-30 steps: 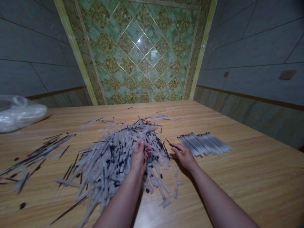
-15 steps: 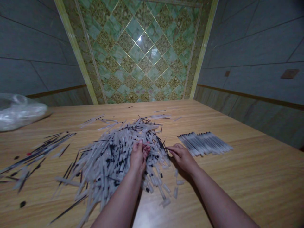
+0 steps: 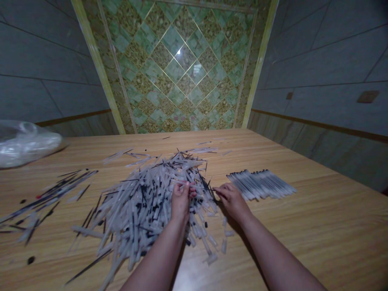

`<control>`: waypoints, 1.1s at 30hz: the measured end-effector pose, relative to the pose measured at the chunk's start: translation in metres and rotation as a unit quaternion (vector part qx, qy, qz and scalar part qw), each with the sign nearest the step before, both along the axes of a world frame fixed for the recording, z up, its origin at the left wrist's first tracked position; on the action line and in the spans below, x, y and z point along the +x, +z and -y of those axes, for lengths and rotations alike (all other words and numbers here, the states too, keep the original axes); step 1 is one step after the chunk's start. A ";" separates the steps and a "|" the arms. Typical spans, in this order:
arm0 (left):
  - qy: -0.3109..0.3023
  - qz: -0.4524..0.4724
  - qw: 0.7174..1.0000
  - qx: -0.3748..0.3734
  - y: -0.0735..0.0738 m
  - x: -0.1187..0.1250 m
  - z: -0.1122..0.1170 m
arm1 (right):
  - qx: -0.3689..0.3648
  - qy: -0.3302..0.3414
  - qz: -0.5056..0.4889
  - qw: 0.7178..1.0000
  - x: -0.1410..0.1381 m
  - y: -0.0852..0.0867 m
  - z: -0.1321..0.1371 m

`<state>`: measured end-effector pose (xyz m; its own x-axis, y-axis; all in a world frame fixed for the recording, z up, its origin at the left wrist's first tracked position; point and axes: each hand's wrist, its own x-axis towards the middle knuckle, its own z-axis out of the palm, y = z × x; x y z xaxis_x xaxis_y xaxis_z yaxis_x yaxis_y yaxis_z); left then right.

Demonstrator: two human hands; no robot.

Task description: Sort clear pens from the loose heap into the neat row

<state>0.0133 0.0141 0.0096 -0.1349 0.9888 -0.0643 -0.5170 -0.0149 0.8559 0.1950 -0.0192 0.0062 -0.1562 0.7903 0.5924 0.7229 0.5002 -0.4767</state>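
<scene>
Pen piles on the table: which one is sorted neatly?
The row of pens beside the right hand, lying parallel; the centre heap and left scatter are jumbled.

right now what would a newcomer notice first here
The big heap of clear tubes and black refills mid-table, with the left hand in it and the right hand at its right edge. Then the neat row of pens to its right and the green diamond-tiled panel behind the table.
</scene>
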 end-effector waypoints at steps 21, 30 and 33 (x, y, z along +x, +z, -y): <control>-0.112 0.122 0.982 -0.088 0.010 0.005 0.009 | -0.180 -0.026 0.029 0.983 0.030 0.001 -0.001; -0.115 0.128 0.982 -0.077 0.007 0.006 0.008 | -0.188 -0.044 0.046 0.980 0.011 -0.008 0.003; -0.122 0.130 0.981 -0.073 0.005 0.007 0.008 | -0.204 0.000 -0.004 0.979 -0.003 -0.005 0.005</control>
<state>0.0199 0.0061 0.0149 0.1440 0.9674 -0.2085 -0.6911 0.2491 0.6784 0.1923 -0.0242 0.0015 -0.1532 0.9613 0.2288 0.7186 0.2673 -0.6420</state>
